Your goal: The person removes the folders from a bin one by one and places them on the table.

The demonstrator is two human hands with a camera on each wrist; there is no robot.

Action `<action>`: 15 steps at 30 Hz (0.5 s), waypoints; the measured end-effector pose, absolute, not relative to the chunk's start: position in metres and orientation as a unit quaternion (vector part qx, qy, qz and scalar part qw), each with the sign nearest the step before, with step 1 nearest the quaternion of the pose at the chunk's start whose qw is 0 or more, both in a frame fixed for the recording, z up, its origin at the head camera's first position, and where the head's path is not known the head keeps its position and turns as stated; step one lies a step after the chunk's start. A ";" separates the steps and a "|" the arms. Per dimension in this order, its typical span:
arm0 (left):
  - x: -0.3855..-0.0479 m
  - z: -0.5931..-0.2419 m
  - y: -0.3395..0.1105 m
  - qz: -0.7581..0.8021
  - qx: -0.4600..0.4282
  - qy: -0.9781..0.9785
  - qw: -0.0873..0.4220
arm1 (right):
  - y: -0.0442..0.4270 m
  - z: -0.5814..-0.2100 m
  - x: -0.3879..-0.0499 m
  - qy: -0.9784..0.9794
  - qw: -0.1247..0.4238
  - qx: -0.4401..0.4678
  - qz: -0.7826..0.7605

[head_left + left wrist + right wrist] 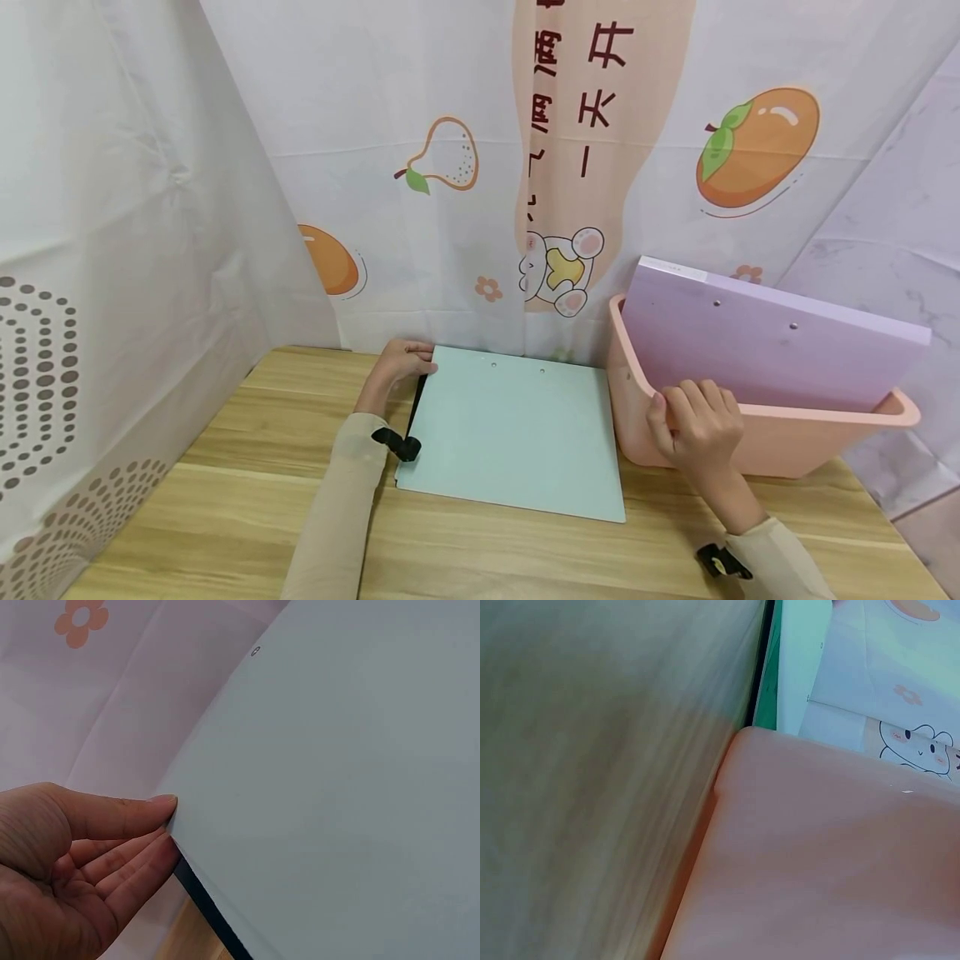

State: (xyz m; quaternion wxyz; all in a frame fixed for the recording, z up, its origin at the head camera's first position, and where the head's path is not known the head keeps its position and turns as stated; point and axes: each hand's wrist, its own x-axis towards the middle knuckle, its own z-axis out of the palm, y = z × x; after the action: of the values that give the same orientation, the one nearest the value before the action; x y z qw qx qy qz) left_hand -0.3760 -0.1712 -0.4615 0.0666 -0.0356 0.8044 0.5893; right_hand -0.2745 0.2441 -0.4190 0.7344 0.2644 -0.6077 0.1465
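A pale mint file folder (517,433) with two rivets near its far edge lies on the table. My left hand (405,361) pinches its far left corner; in the left wrist view the thumb (135,814) is on top and the fingers are below. A dark edge (214,911) shows beneath the folder. My right hand (701,421) grips the near rim of a pink plastic bin (787,442), fingers curled over it. A purple file folder (757,350) leans inside the bin. The bin's wall (817,847) fills much of the right wrist view.
The wooden table (247,500) runs toward me in front of the folder. A printed cloth (450,250) hangs right behind it, and a white cloth with dots (90,333) hangs at the left. The bin stands close against the folder's right edge.
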 end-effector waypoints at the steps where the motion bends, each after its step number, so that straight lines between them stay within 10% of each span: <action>1: -0.376 -0.462 -0.171 0.590 -0.036 0.804 0.065 | 0.244 -0.419 -0.274 -0.608 0.735 0.264 0.147; 15: -0.373 -0.459 -0.173 0.593 -0.036 0.803 0.045 | 0.244 -0.419 -0.274 -0.608 0.734 0.264 0.145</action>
State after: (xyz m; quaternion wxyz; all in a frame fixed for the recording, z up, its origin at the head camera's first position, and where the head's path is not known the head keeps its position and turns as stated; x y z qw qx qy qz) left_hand -0.3727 -0.1731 -0.4592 0.0449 -0.0357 0.8033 0.5928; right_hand -0.2744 0.2445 -0.4189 0.7344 0.2642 -0.6083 0.1445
